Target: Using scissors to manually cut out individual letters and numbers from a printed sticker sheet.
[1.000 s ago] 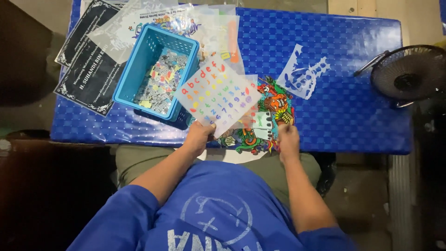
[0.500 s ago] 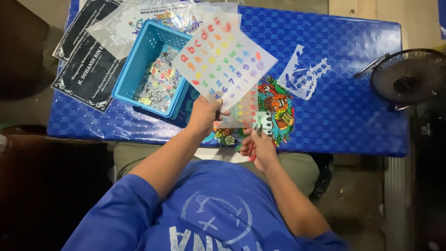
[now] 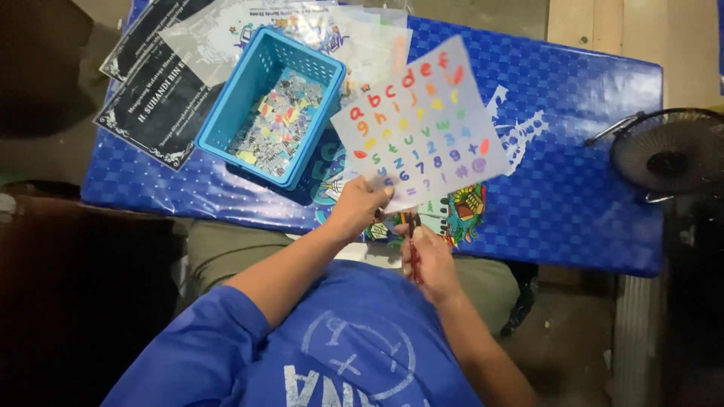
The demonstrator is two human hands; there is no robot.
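The left hand (image 3: 360, 205), arm bent, pinches the bottom edge of a colourful letter sheet (image 3: 421, 124) raised above the desk (image 3: 588, 173). Just beside it, the right hand (image 3: 428, 256) grips a thin red tool (image 3: 414, 252), fingers curled.

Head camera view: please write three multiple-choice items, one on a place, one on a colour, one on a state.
1. Where does the blue plastic basket stand?
A. on the blue checked table
B. on the floor
C. on a chair

2. What colour is the person's shirt?
A. red
B. blue
C. white

3. How is the white sheet of coloured letter stickers?
A. lying flat
B. inside the basket
C. lifted by the left hand

Answers: 1 A, the basket rests on the table's cloth. 2 B, the cloth is blue. 3 C, the fingers pinch the sheet's lower edge.
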